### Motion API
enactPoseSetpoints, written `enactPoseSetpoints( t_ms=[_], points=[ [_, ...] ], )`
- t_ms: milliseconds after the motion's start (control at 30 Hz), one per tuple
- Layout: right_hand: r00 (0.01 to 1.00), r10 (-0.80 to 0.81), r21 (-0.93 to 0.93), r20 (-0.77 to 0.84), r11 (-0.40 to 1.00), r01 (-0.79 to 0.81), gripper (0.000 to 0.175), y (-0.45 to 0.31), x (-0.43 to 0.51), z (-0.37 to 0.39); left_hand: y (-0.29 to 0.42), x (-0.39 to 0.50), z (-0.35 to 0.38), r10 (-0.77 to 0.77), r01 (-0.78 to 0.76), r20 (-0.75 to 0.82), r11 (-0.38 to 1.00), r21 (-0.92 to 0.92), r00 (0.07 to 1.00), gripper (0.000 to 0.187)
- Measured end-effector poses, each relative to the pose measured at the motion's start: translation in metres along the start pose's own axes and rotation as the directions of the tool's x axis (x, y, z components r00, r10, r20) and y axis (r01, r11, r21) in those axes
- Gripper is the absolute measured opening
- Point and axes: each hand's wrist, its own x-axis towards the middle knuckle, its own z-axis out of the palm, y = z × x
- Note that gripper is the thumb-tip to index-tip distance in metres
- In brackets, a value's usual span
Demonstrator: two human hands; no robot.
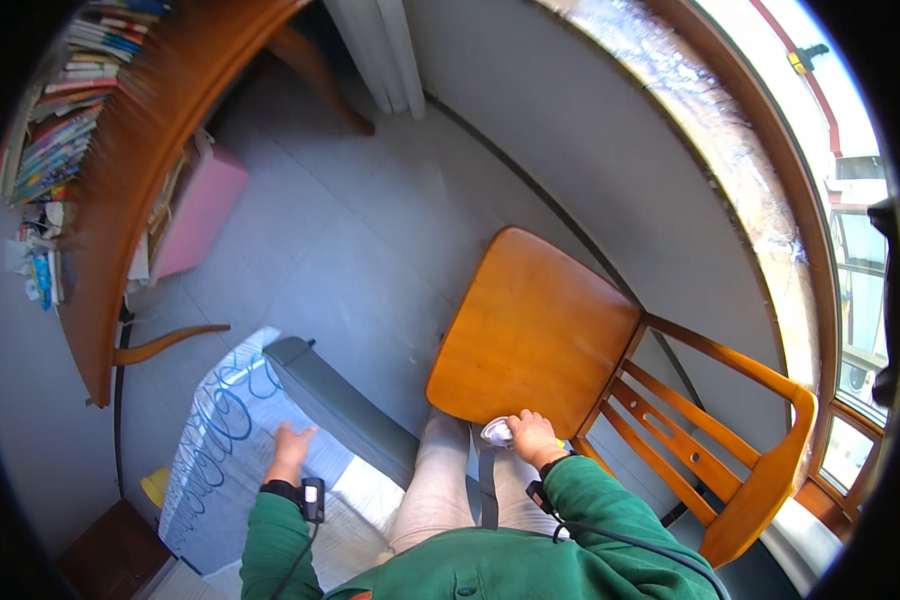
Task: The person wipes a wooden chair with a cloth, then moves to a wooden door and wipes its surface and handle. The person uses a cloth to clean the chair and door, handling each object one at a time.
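My right hand point(532, 435) holds a bunched white cloth point(497, 432) at the near edge of the wooden chair point(532, 330). The chair's slatted back stands to the right. A bit of yellow shows under that hand. My left hand point(292, 450) is raised with its fingers apart over a light sheet with dark looped marks point(225, 435), holding nothing. Whether that hand touches the sheet, I cannot tell. Beside the sheet runs a long grey padded edge point(345, 405). A dark strap point(487, 487) hangs between my legs.
A wooden desk point(187, 82) with curved legs carries books point(60, 150) at the upper left. Below it stands a pink bin point(202, 210) with papers. A grey wall point(592, 127) and a window point(859, 300) lie to the right. A yellow object point(154, 487) sits lower left.
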Motion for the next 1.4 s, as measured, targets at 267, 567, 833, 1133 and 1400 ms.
enactPoseSetpoints(
  t_ms=[267,567,833,1133,1400],
  points=[
    [0.893,0.109,0.324,-0.436,0.945,0.042,0.033,-0.015,0.001,-0.093,0.157,-0.118,-0.005,0.726,-0.656,0.126,0.671,-0.346,0.676,0.050],
    [0.860,-0.242,0.712,-0.449,0.484,0.508,0.024,-0.080,-0.057,-0.180,0.207,-0.190,-0.027,0.719,-0.653,0.244,0.694,-0.303,0.651,0.071],
    [0.932,0.012,0.785,-0.363,0.542,0.299,0.045,-0.075,-0.093,-0.216,0.231,-0.190,-0.035,0.648,-0.560,0.378,0.762,-0.327,0.661,0.083],
    [0.942,-0.150,0.895,-0.301,-0.385,0.225,0.045,-0.148,-0.070,-0.256,0.289,-0.118,-0.086,0.799,0.248,0.601,0.587,-0.770,-0.023,0.096],
    [0.763,0.359,0.802,-0.537,-0.065,0.594,0.039,-0.264,0.005,-0.315,0.325,-0.038,-0.196,0.762,0.188,0.605,0.575,-0.796,0.231,0.023]
  ],
)
